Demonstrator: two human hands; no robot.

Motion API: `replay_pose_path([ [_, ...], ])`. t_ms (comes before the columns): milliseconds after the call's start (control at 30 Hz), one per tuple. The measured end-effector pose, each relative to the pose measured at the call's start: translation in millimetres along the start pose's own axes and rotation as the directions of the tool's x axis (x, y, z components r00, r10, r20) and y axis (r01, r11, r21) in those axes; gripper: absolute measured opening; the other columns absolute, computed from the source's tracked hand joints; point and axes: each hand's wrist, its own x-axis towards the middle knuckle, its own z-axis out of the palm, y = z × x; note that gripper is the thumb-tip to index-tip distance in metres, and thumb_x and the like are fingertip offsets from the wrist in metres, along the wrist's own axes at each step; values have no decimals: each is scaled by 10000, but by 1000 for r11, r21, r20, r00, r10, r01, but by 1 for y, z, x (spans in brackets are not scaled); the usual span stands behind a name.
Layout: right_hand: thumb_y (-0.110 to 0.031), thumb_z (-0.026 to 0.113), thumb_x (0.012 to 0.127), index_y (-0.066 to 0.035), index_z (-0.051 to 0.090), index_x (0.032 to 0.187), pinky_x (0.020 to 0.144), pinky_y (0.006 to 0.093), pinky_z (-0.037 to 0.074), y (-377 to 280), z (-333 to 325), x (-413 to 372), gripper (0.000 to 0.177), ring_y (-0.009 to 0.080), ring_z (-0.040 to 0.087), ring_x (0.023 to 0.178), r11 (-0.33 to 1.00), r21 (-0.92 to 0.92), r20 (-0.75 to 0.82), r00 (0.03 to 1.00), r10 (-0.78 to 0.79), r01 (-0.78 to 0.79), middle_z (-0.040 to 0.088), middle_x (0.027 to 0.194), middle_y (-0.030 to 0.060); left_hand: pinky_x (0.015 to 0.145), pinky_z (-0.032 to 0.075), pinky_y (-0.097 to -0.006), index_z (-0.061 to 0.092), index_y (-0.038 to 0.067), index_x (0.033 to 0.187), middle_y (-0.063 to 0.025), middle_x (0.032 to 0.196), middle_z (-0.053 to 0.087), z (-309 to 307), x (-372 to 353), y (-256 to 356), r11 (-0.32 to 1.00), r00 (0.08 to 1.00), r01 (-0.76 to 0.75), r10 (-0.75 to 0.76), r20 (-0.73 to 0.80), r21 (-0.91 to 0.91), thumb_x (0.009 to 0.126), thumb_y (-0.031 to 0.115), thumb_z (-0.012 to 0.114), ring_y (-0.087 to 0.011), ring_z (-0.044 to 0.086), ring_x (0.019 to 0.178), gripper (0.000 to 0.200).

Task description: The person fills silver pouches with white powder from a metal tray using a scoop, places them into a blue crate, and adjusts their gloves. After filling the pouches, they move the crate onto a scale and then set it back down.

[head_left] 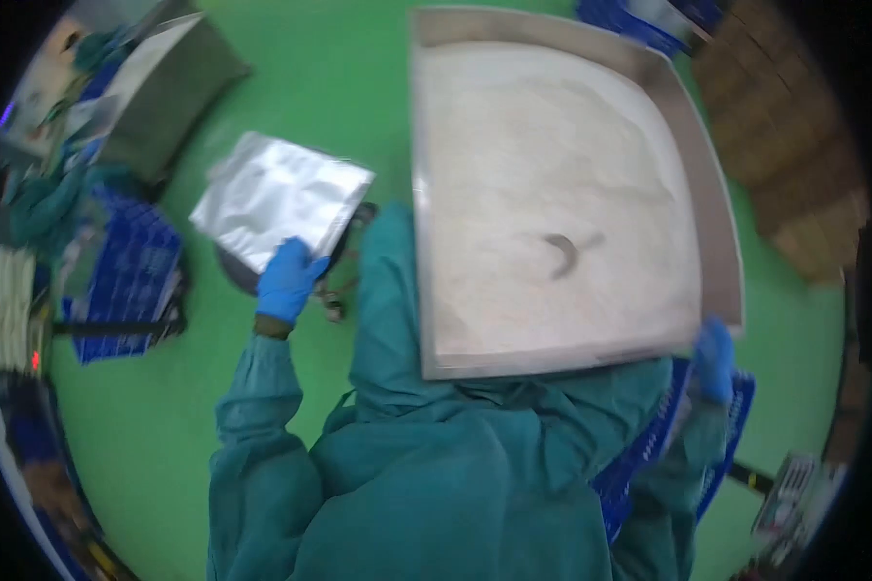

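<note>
A silver foil bag (286,194), perhaps one of a small stack, lies on a dark round stool (237,271) with casters. My blue-gloved left hand (291,283) is closed over the bag's near edge, fingers on top of the foil. To the right, a wide metal tub (420,194) holds a bed of white powder (543,145). A curved scoop-like tool (562,257) rests in the powder, partly buried and blurred. My gloved right hand (714,360) is by the tub's near right corner; motion smears its fingers, so I cannot make out whether it holds anything.
Blue crates stand at the left (131,271) and beside my right arm (727,445). A metal table (179,97) is at the upper left, with a person's green sleeve (44,208) near it. Cardboard boxes (785,126) are stacked at the right. A scale-like device (790,494) is lower right.
</note>
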Motion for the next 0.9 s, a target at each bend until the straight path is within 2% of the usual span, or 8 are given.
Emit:
replay_pose_path([
  [33, -199, 499, 868, -65, 470, 1146, 671, 233, 438, 1, 25, 26, 309, 84, 495, 875, 936, 271, -104, 960, 259, -223, 525, 986, 25, 717, 417, -432, 497, 18, 832, -176, 845, 532, 4, -5, 10, 993, 988, -105, 110, -106, 53, 700, 321, 666, -354, 511, 829, 372],
  [133, -232, 478, 884, -44, 492, 1183, 773, 292, 456, -35, 96, 106, 354, 185, 573, 935, 883, 155, 483, 814, 324, -443, 572, 1079, 81, 803, 403, -421, 481, -13, 959, -191, 1021, 517, 31, 5, -1, 969, 950, -129, 182, -255, 212, 677, 282, 696, -355, 474, 978, 461],
  [167, -215, 500, 870, -32, 481, 1199, 785, 306, 461, -9, 115, 127, 376, 190, 575, 946, 954, -294, 309, 950, 35, 61, 565, 1099, 110, 850, 395, -417, 479, -21, 1030, -202, 1078, 509, 34, 4, -4, 965, 930, -152, 213, -301, 214, 675, 293, 695, -361, 466, 1026, 521],
  [200, -198, 522, 857, -20, 470, 1214, 796, 321, 465, 3, 137, 148, 402, 196, 576, 956, 571, -678, 302, 884, -357, 463, 558, 1119, 140, 897, 386, -412, 477, -29, 1102, -213, 1134, 501, 30, -1, -10, 961, 908, -155, 229, -350, 227, 674, 304, 695, -367, 457, 1075, 584],
  [333, -66, 568, 801, 45, 446, 1223, 813, 272, 462, -25, 175, 171, 454, 177, 618, 804, 981, -169, 287, 957, -47, 99, 606, 1014, 154, 937, 369, -409, 466, -51, 1163, -228, 1182, 482, 1, -12, -15, 987, 959, -52, 91, -267, 152, 671, 361, 689, -373, 463, 1096, 679],
  [500, -65, 567, 815, 67, 484, 1168, 656, 240, 471, -42, 200, 159, 387, 146, 600, 600, 964, -152, 133, 962, 237, -217, 621, 793, 105, 953, 346, -407, 428, -49, 1192, -248, 1207, 444, -5, 0, -27, 997, 933, -36, 56, -356, 61, 654, 404, 693, -392, 416, 1132, 752],
  [767, -112, 562, 829, 62, 569, 1017, 590, 263, 480, -30, 174, 137, 256, 159, 605, 604, 993, -112, 130, 990, 56, -42, 612, 766, 107, 1037, 241, -431, 342, -136, 1223, -279, 1262, 386, 48, 10, -34, 745, 947, -136, 292, -136, 653, 858, 213, 424, -403, 346, 1200, 512],
  [900, -126, 576, 814, 67, 595, 944, 577, 281, 502, -36, 159, 127, 234, 168, 623, 633, 995, -93, 38, 998, 45, -41, 620, 728, 123, 910, 403, -408, 381, -140, 1175, -270, 1189, 452, 25, 21, -24, 893, 990, -69, 117, -81, 446, 804, 112, 431, -380, 450, 1113, 452],
])
